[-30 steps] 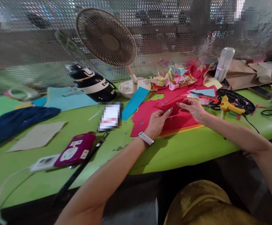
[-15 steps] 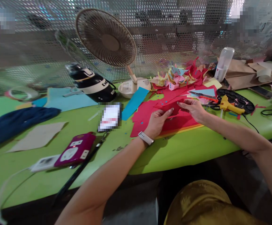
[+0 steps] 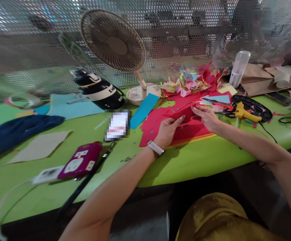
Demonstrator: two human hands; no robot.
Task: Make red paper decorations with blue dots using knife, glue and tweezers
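Observation:
Between my two hands is a folded piece of red paper (image 3: 177, 113) with small blue dots on it. My left hand (image 3: 167, 131), below a white wristband, pinches its near left side between thumb and fingers. At its right end, my right hand (image 3: 207, 117) grips the edge with thumb and fingertips. Beneath them lie red paper sheets (image 3: 152, 125), with a yellow edge showing under them. A blue paper strip (image 3: 144, 110) rests to the left of the sheets. The exact folds of the held paper are hard to make out.
A fan (image 3: 117, 45) and a black bottle (image 3: 101, 88) stand at the back. Folded paper pieces (image 3: 189, 82) are heaped behind my hands. To the right are a yellow glue gun (image 3: 247, 113), a black palette (image 3: 257, 107) and a cutter (image 3: 218, 102). A phone (image 3: 117, 125) lies left.
My hands and the red paper have shifted only very slightly. Both hands keep their grip; the things on the table have not moved.

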